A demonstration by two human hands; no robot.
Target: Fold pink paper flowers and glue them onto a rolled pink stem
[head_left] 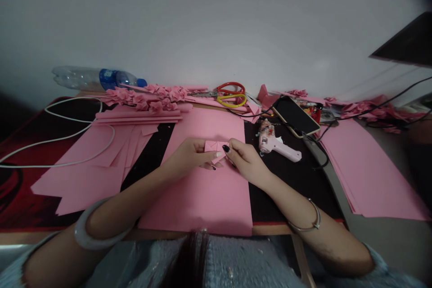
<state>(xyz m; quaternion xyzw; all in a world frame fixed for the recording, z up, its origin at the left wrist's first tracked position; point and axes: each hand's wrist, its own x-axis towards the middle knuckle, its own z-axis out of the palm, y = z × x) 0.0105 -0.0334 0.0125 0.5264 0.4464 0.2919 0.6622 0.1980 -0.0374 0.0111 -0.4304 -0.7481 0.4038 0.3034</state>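
Observation:
A small folded piece of pink paper (212,146) with crease lines is held up between both hands. My left hand (191,155) pinches its left side, the thumb lying across the front. At the right edge, my right hand (248,159) grips it with thumb and fingers, dark nail polish showing. Some fingers are hidden behind the paper. Below both hands lies a large flat pink sheet (202,198), which reaches to the front edge of the table.
Left are loose pink sheets (91,157), a white cable (47,135), folded paper flowers (148,96) and a plastic bottle (81,77). Scissors (231,94) lie behind. Right are a glue gun (278,144), a phone (297,116), black cables and a paper stack (374,175).

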